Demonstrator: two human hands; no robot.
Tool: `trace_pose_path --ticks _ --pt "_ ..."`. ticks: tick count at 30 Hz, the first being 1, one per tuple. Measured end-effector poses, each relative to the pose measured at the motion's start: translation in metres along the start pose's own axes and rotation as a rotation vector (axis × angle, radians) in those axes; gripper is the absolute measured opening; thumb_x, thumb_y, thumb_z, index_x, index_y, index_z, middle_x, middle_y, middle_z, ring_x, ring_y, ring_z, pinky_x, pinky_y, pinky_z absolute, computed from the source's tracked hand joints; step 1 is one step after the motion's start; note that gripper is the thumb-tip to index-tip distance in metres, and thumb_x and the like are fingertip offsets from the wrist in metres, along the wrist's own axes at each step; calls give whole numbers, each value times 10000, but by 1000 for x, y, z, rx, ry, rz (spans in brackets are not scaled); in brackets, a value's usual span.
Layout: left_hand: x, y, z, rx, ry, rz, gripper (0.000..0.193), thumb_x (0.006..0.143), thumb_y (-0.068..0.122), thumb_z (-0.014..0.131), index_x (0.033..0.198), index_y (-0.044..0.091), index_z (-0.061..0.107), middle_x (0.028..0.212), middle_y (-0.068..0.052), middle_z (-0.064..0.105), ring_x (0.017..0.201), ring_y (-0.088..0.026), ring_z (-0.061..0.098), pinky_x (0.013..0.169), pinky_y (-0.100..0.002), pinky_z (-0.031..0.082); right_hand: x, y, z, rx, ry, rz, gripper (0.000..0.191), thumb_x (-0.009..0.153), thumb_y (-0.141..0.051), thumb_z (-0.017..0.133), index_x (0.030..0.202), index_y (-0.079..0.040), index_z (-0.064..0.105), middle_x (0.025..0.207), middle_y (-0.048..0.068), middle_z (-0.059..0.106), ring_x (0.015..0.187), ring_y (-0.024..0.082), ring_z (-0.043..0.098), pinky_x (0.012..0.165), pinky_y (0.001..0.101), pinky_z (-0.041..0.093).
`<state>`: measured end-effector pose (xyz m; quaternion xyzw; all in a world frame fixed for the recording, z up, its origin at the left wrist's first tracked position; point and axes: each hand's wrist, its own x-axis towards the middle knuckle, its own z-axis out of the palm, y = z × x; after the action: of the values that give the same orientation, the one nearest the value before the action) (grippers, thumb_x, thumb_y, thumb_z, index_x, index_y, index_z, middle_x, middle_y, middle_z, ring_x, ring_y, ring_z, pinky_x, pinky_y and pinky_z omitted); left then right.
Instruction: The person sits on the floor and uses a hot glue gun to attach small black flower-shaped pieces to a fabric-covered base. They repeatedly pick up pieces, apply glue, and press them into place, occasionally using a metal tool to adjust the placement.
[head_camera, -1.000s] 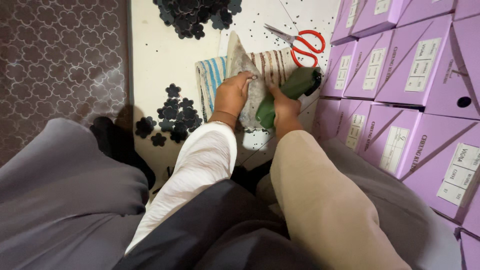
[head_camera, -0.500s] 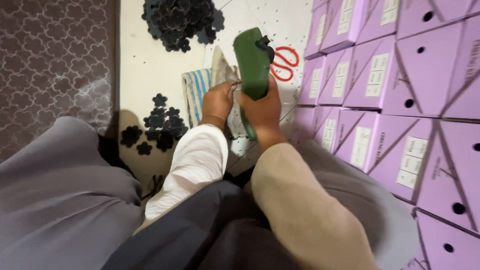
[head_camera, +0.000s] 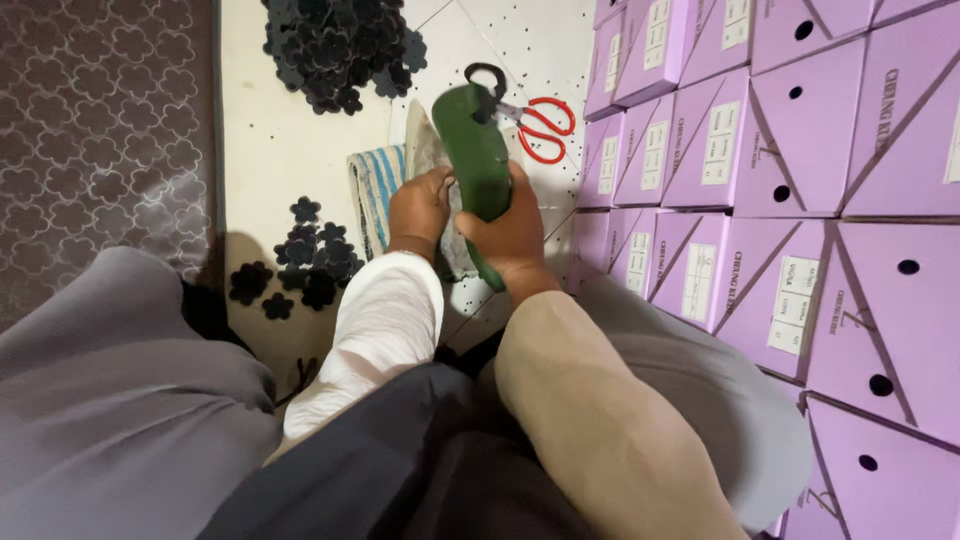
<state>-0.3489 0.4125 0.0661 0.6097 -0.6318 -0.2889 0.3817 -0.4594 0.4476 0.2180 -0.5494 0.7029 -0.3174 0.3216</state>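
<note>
My right hand (head_camera: 512, 232) grips a long green tool (head_camera: 472, 160) held upright, its black tip pointing away from me. My left hand (head_camera: 420, 208) presses down on a grey piece of material (head_camera: 430, 150) lying over a blue and white striped cloth (head_camera: 376, 188) on the white tiled floor. The green tool hides part of the grey piece. Both hands are close together, almost touching.
Red-handled scissors (head_camera: 540, 122) lie on the floor just beyond the tool. Black flower-shaped cutouts form a large pile (head_camera: 335, 45) at the top and a smaller cluster (head_camera: 300, 260) at the left. Stacked purple boxes (head_camera: 800, 180) fill the right side. A patterned mat (head_camera: 100, 130) lies left.
My right hand has lifted the green tool from lying low over the grey piece to standing upright. My left hand stays on the grey piece.
</note>
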Motion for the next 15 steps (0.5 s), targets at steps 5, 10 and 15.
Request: trace_pose_path --ticks 5,10,15 --pt "-8 -13 9 27 74 57 129 954 183 666 1053 183 748 851 -153 724 773 -387 698 682 -486 555 1 8 21 319 207 -207 842 730 -237 848 1410 -46 390 1227 126 625 1089 260 665 960 364 566" --pt "3 -13 14 110 -23 23 67 966 176 671 989 151 729 840 -151 717 805 -388 693 720 -499 549 -4 7 6 -143 -8 96 796 606 -188 914 1275 -30 513 1148 152 645 1056 267 640 901 388 524" --pt "-7 -9 9 -14 30 23 120 949 172 674 1033 177 760 844 -165 726 800 -393 693 715 -497 553 0 2 13 110 154 -37 714 703 -189 841 1305 -28 491 1154 126 673 1057 239 683 932 355 547"
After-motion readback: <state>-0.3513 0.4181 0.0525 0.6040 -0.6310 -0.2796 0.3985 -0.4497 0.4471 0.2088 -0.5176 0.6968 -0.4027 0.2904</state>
